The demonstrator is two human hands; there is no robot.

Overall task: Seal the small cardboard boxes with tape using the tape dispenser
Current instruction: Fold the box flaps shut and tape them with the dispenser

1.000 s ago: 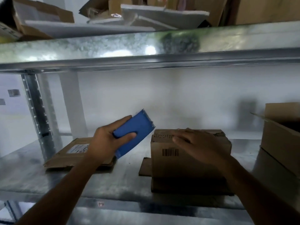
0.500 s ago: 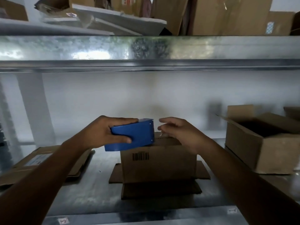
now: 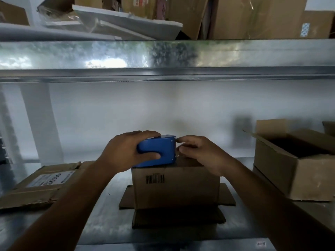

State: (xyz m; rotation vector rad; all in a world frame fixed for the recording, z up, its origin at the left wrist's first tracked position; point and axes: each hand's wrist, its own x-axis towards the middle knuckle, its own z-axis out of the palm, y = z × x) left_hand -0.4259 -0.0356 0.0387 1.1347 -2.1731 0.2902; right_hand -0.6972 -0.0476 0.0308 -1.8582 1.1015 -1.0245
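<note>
A person's left hand (image 3: 125, 153) is wrapped round a blue tape dispenser (image 3: 163, 148), thumb along the near side and fingers over the top. It holds the dispenser flat on top of a small cardboard box (image 3: 175, 189). The right hand (image 3: 201, 154) sits at the dispenser's front end, fingertips bent in against its mouth. Whether they pinch a tape end cannot be told, since no tape shows.

The dispenser looks like hard, smooth plastic, light enough for one hand and likely a little slippery. A grip across its body, as here, seems the sound place to hold. Its front edge probably carries a cutting blade, so fingers there want care. The box looks light, made of thin corrugated card that would dent under hard pressing. It would likely slide on the metal shelf (image 3: 108, 225) unless steadied from the top or a side wall.

The dispenser is a rounded blue block with small pale rivets at its front corners. The box is plain brown and squarish, with a black barcode high on its near face. It stands on flat pieces of cardboard (image 3: 226, 196) in the middle of the shelf. A flattened carton (image 3: 41, 185) with a white label lies to the left, and an open box (image 3: 297, 171) stands well apart on the right
</note>
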